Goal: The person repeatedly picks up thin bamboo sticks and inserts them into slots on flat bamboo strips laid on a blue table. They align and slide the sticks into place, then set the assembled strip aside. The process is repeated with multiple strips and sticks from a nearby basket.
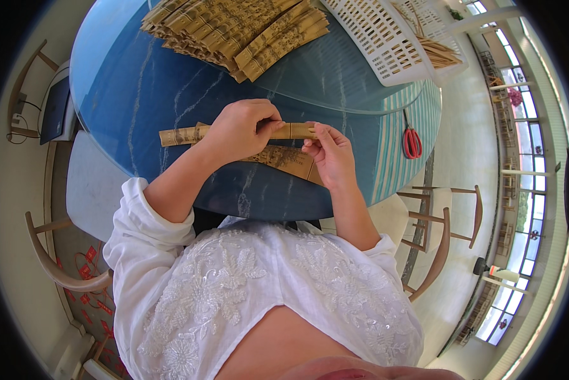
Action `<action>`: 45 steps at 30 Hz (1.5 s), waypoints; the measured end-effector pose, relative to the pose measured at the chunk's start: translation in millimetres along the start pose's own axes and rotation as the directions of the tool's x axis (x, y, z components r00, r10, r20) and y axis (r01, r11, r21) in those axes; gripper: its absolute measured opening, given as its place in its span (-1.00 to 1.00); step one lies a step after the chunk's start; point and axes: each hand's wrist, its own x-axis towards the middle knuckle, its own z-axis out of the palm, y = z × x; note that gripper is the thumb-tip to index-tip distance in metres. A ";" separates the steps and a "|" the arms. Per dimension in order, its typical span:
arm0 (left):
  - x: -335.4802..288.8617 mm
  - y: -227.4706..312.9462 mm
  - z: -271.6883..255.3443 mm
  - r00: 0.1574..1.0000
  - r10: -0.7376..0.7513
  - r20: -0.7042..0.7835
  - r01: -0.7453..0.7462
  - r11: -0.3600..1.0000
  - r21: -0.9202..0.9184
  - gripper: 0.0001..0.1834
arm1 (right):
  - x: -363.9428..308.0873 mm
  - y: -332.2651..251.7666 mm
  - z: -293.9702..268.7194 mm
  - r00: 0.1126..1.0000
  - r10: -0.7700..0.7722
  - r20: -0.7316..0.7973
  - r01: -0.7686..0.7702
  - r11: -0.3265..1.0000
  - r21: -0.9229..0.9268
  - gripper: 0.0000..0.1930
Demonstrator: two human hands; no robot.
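Observation:
A long, narrow tan paper sleeve (292, 131) with a dark printed pattern lies crosswise between my hands, just above the near part of the blue table. My left hand (237, 132) grips it around the middle with thumb and bent fingers; its left end sticks out past the wrist. At the right end, my right hand (334, 155) pinches it between thumb and fingertips. Beneath, another flat printed sleeve (284, 160) rests on the table, partly covered by my left hand. Whether anything is inside the held sleeve cannot be seen.
A thick stack of similar sleeves (215, 31) lies at the far side. To its right stands a white plastic basket (383, 47), with thin wooden sticks (440, 52) by it. Red-handled scissors (412, 143) lie on the striped cloth (389, 161). Chairs surround the round table (116, 95).

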 end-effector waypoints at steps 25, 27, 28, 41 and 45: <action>0.0 -2.1 1.7 0.999 0.031 0.012 -0.030 0.999 -0.033 -0.95 | -8.5 0.0 0.3 1.000 0.024 -0.016 -0.023 0.997 0.072 -0.68; 0.5 -1.6 1.4 0.999 0.034 0.032 -0.033 0.999 -0.012 -0.94 | -9.8 -0.7 0.7 1.000 0.006 -0.028 -0.005 0.999 0.053 -0.68; 0.7 -2.5 -0.2 0.998 0.045 0.045 -0.045 0.999 0.010 -0.93 | -10.0 -1.7 0.7 0.999 -0.009 -0.033 0.010 0.999 0.044 -0.69; 8.5 12.1 -37.2 0.946 -0.285 0.157 0.289 0.957 0.000 -0.79 | -42.0 -57.3 -82.8 0.919 -0.315 -0.235 0.348 0.931 0.113 -0.76; 5.4 7.8 -40.4 0.899 -0.303 0.317 0.375 0.906 -0.195 -0.74 | -47.1 -65.0 -105.1 0.880 -0.375 -0.293 0.416 0.904 0.094 -0.72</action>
